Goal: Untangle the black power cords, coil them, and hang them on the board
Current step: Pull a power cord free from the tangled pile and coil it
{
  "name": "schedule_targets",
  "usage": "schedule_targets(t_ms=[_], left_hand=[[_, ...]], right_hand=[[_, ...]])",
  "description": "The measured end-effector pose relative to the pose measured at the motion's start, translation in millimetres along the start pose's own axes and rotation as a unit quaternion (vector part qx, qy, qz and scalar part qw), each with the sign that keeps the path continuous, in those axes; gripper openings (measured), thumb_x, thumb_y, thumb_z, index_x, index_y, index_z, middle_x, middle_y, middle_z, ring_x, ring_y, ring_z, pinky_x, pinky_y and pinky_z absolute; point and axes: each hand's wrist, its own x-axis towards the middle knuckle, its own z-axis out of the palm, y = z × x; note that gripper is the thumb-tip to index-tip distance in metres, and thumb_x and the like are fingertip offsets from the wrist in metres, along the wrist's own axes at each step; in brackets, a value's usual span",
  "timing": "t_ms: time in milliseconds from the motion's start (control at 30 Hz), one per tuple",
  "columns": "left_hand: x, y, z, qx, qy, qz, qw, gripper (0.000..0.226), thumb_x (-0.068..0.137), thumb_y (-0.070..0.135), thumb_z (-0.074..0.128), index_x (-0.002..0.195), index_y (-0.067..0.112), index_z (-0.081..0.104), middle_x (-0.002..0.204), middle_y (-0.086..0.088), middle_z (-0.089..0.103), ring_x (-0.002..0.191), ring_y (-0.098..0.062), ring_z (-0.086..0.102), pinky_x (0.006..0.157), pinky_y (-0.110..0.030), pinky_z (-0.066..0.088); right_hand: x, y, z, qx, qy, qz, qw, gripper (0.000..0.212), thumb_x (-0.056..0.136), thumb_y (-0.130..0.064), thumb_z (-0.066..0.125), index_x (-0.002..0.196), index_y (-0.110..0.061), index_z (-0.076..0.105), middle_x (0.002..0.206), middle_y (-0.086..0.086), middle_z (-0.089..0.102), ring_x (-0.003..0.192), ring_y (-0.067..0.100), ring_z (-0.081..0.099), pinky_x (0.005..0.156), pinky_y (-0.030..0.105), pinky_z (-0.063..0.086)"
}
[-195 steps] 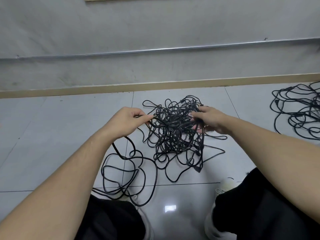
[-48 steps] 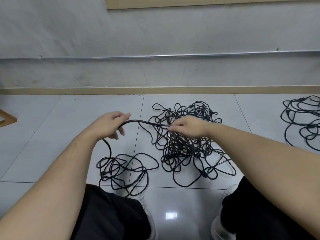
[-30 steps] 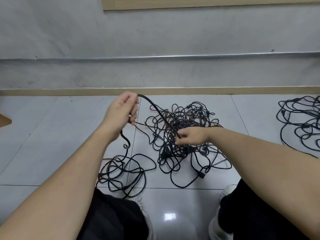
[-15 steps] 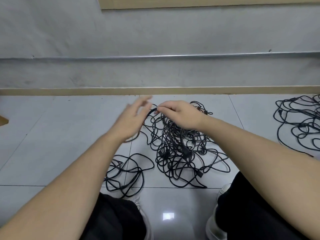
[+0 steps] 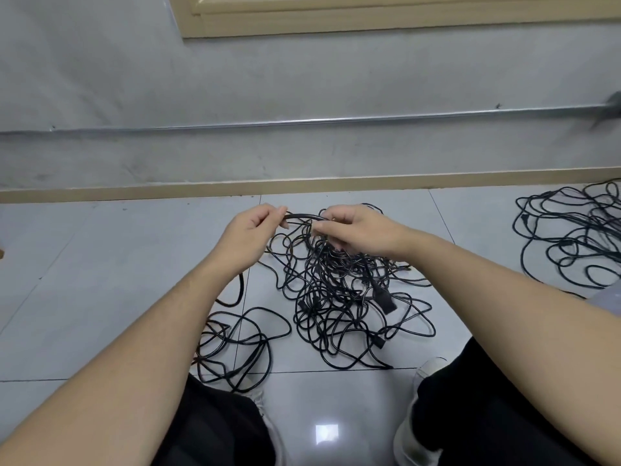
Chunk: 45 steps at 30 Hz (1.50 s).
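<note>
A tangled heap of black power cords point(image 5: 342, 297) lies on the white tiled floor in front of me. One black cord point(image 5: 302, 216) is lifted above the heap and stretches between my hands. My left hand point(image 5: 250, 235) pinches its left part between thumb and fingers. My right hand point(image 5: 356, 232) grips its right part with curled fingers, just above the heap. A looser bunch of cord point(image 5: 235, 344) lies near my left knee, partly hidden by my left forearm.
Another pile of black cords point(image 5: 571, 237) lies on the floor at the far right. A grey wall with a metal pipe point(image 5: 302, 122) and a beige skirting point(image 5: 302, 185) runs behind. A beige frame edge point(image 5: 336, 21) shows at the top. My black-trousered knees and white shoes are below.
My left hand, open half a second ago, now pinches the raised cord. My right hand still holds that cord, and the two hands sit close together above the heap.
</note>
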Motion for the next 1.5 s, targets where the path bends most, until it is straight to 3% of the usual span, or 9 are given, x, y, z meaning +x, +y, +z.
schedule_targets(t_ms=[233,567,800,933,1067,1133,1300,1400,1500], left_hand=[[7,20,3,-0.096,0.107,-0.002,0.990,0.038,0.099,0.052,0.055,0.071,0.028,0.064,0.065,0.002,0.040,0.056,-0.012,0.031,0.053,-0.030,0.026],[5,55,65,-0.089,-0.013,0.005,0.996,0.032,0.105,0.048,0.046,0.089,0.040,0.073,0.059,0.014,0.041,0.049,-0.006,0.031,0.046,-0.025,0.025],[-8,62,118,-0.125,-0.099,-0.032,0.987,0.041,0.107,0.045,0.044,0.072,0.027,0.054,0.072,-0.001,0.053,0.049,-0.010,0.035,0.046,-0.024,0.027],[-7,60,127,-0.177,-0.116,-0.060,0.976,0.041,0.108,0.043,0.044,0.073,0.023,0.056,0.089,-0.004,0.063,0.082,-0.017,0.064,0.067,-0.039,0.060],[-1,61,132,-0.271,-0.153,-0.091,0.946,0.048,0.108,0.043,0.041,0.067,0.019,0.047,0.111,-0.005,0.074,0.114,-0.023,0.069,0.098,-0.043,0.057],[5,60,133,-0.277,-0.166,-0.100,0.941,0.050,0.108,0.046,0.041,0.065,0.019,0.044,0.120,-0.012,0.073,0.116,-0.027,0.069,0.097,-0.041,0.055],[7,60,138,-0.349,-0.271,-0.126,0.888,0.044,0.109,0.040,0.034,0.072,0.017,0.040,0.095,-0.016,0.073,0.098,-0.033,0.072,0.081,-0.032,0.057],[10,59,136,-0.399,-0.294,-0.128,0.859,0.031,0.102,0.032,0.050,0.076,0.016,0.048,0.078,-0.006,0.063,0.082,-0.029,0.069,0.081,-0.046,0.061],[16,54,130,-0.425,-0.313,-0.142,0.838,0.028,0.100,0.035,0.049,0.083,0.014,0.059,0.075,-0.003,0.052,0.073,-0.022,0.057,0.081,-0.044,0.057]], right_hand=[[-21,0,-20,0.053,0.101,0.021,0.993,0.036,0.095,-0.051,0.065,0.072,-0.024,0.064,0.060,-0.002,0.045,0.051,0.012,0.033,0.046,0.022,0.025],[-50,9,-39,0.243,0.202,0.008,0.949,0.022,0.107,-0.038,0.047,0.108,-0.029,0.068,0.060,-0.006,0.042,0.048,0.008,0.031,0.044,0.021,0.025],[-53,35,-46,0.271,0.225,0.084,0.932,0.027,0.108,-0.039,0.043,0.091,-0.020,0.052,0.059,-0.006,0.036,0.050,0.010,0.028,0.044,0.021,0.026],[-39,40,-41,0.343,0.267,0.056,0.899,0.030,0.100,-0.045,0.061,0.086,-0.019,0.057,0.074,-0.002,0.058,0.069,0.015,0.055,0.065,0.029,0.048],[-26,34,-41,0.488,0.241,0.031,0.838,0.031,0.104,-0.032,0.055,0.105,-0.003,0.064,0.107,0.012,0.076,0.111,0.027,0.070,0.108,0.040,0.051],[-22,25,-46,0.536,0.229,0.017,0.813,0.037,0.107,-0.028,0.048,0.084,-0.007,0.069,0.102,0.013,0.077,0.113,0.029,0.070,0.110,0.039,0.049],[-7,19,-59,0.617,0.251,0.013,0.745,0.034,0.105,-0.026,0.051,0.076,-0.009,0.053,0.066,0.009,0.063,0.059,0.022,0.064,0.074,0.040,0.063],[4,19,-61,0.654,0.248,0.044,0.714,0.037,0.107,-0.029,0.046,0.072,-0.016,0.040,0.057,0.002,0.044,0.044,0.014,0.039,0.046,0.024,0.046],[13,17,-65,0.675,0.213,0.051,0.704,0.028,0.108,-0.030,0.040,0.085,-0.015,0.045,0.052,-0.003,0.033,0.040,0.009,0.026,0.039,0.020,0.028]])
